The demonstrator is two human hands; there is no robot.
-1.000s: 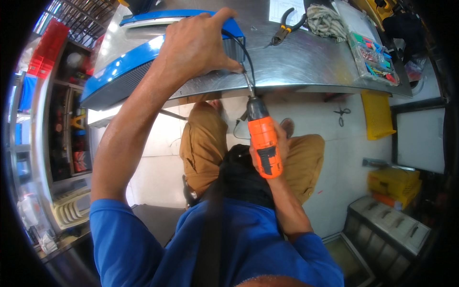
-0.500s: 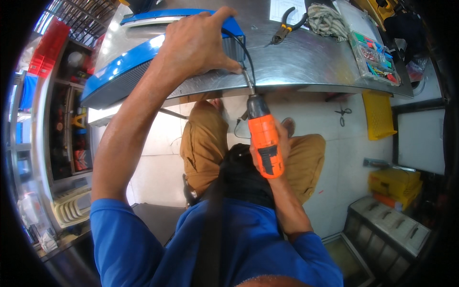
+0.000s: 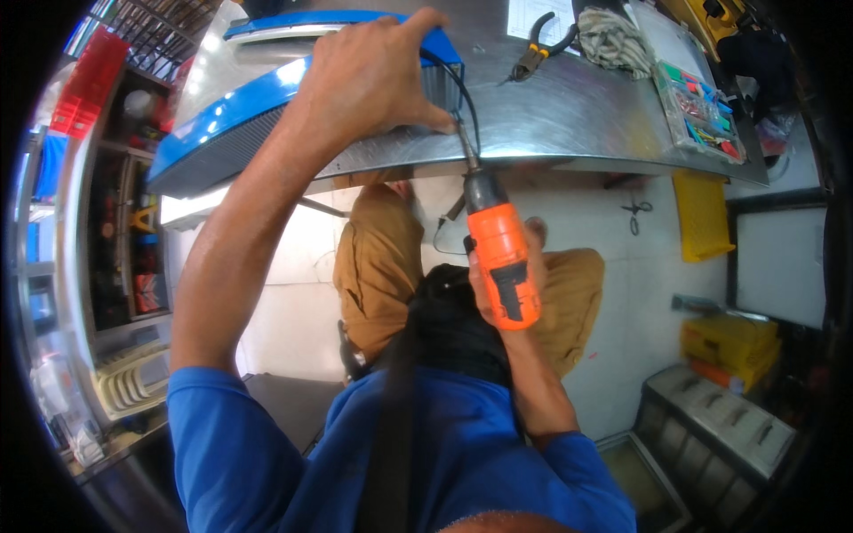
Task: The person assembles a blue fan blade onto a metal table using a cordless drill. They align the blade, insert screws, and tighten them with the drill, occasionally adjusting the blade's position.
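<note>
A blue metal casing (image 3: 222, 114) with a dark ribbed side lies along the near left of the metal table. My left hand (image 3: 373, 82) grips its right end, fingers over the top and thumb stretched toward the drill's tip. My right hand (image 3: 482, 286) is wrapped round an orange and black cordless drill (image 3: 499, 233), above my lap. The drill's long silver bit (image 3: 467, 147) points away from me, its tip beside my left thumb at the casing's end. Whatever the tip touches is too small to make out. A black cable (image 3: 464, 87) loops from the casing past the bit.
On the metal table (image 3: 569, 115) lie pliers (image 3: 531, 60), a crumpled rag (image 3: 613, 40), a paper sheet and a box of small coloured parts (image 3: 702, 111). A yellow basket (image 3: 702, 218) hangs at right. Scissors (image 3: 634, 216) lie on the floor. Shelves stand at left.
The drill and my right hand have shifted slightly to the right. My left hand keeps its place on the casing.
</note>
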